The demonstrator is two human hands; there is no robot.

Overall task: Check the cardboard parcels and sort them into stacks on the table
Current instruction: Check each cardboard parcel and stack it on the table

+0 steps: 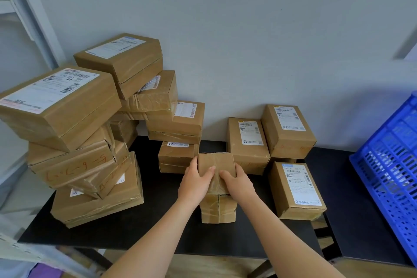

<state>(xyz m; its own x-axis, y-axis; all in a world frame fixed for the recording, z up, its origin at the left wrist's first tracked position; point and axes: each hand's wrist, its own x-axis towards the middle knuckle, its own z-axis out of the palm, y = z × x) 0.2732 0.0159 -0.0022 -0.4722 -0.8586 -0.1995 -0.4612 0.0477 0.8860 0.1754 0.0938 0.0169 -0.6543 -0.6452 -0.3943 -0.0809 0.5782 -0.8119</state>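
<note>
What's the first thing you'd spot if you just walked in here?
The left hand and the right hand grip a small brown parcel in the middle of the black table. To the left, big parcels sit in crooked, leaning stacks against the wall. A bright blue crate stands at the right edge.

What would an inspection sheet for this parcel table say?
Surface: black table, partly covered by parcels.
Job's things: leaning stacks of taped parcels at left; labelled parcels at right; small parcel in the middle, above a lower parcel.
Clutter: nothing seen.
Hands: left hand and right hand both grip the small parcel.
Cables: nothing seen.
Surroundings: blue crate at right, pale wall behind, metal shelf frame at far left.
</note>
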